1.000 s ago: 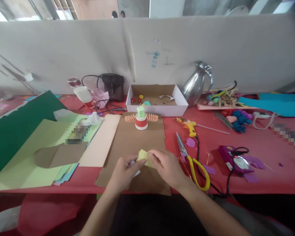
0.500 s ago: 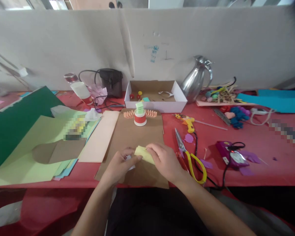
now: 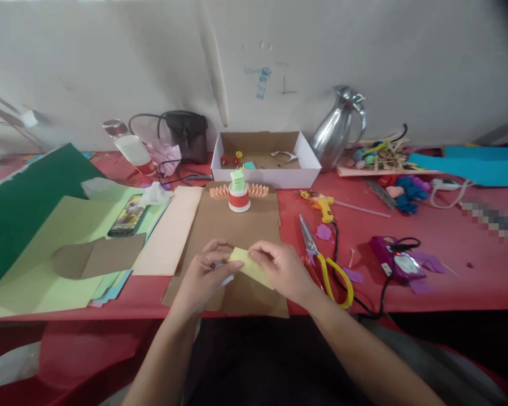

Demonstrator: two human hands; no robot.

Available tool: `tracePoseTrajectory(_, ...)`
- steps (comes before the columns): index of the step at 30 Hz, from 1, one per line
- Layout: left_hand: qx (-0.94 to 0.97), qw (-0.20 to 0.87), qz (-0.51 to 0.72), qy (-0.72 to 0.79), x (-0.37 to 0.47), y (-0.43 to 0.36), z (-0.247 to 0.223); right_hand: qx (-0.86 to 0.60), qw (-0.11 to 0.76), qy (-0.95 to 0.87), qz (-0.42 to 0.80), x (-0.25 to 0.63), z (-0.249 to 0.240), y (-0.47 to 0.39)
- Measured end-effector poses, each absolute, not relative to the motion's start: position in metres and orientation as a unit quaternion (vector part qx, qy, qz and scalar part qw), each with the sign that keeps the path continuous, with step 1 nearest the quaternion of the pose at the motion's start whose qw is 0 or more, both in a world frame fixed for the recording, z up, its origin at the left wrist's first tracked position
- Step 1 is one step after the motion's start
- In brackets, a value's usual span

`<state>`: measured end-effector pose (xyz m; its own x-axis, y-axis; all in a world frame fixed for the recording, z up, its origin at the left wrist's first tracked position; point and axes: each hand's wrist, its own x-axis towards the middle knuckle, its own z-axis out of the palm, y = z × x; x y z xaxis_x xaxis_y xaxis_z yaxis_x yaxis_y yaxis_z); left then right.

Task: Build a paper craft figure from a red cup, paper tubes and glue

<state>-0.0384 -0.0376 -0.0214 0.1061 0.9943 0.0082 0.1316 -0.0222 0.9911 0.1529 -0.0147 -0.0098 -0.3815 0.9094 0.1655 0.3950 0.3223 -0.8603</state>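
Note:
Between my two hands is a small piece of yellow paper (image 3: 256, 272), folded or doubled as far as I can see. My left hand (image 3: 209, 273) pinches its left end with the thumb on top; a bit of white material with a dark red spot (image 3: 226, 280) shows under those fingers. My right hand (image 3: 277, 270) grips the paper's upper right side between thumb and fingers. Below them lies a brown cardboard sheet (image 3: 232, 231). On its far end stands a red and white paper cup (image 3: 239, 201) with pleated peach paper arms (image 3: 258, 192) and a folded green paper strip (image 3: 237, 179) on top.
Yellow-handled scissors (image 3: 332, 276) and a yellow glue gun (image 3: 324, 208) lie to the right, near a purple box with a cable (image 3: 389, 256). Behind stand a white open box (image 3: 266, 179) and a steel jug (image 3: 334, 132). Coloured paper sheets (image 3: 68, 242) and a phone (image 3: 128, 216) lie left.
The yellow paper has turned so that more of its broad face shows. Both hands keep hold of it with slightly shifted fingers. My view has tilted down a little.

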Motion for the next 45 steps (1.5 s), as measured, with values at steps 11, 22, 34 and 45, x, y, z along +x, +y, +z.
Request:
tracePoseTrajectory(11,0.631,0.417,0.401,0.517,-0.042,-0.042,-0.016,-0.424,0.342,-0.723,0.424,0.153,-0.007,-0.017)
tracePoseTrajectory(22,0.644,0.425,0.382,0.509,-0.028,-0.043,-0.010,-0.410,0.370,-0.768,0.323,0.148,-0.011,-0.024)
tracePoseTrajectory(34,0.596,0.436,0.447,0.505,-0.035,-0.042,-0.016,-0.464,0.395,-0.664,0.432,0.157,-0.009,-0.012)
tracePoseTrajectory(45,0.472,0.513,0.512,0.502,-0.050,-0.041,-0.020,-0.488,0.425,-0.641,0.413,0.172,-0.027,0.007)
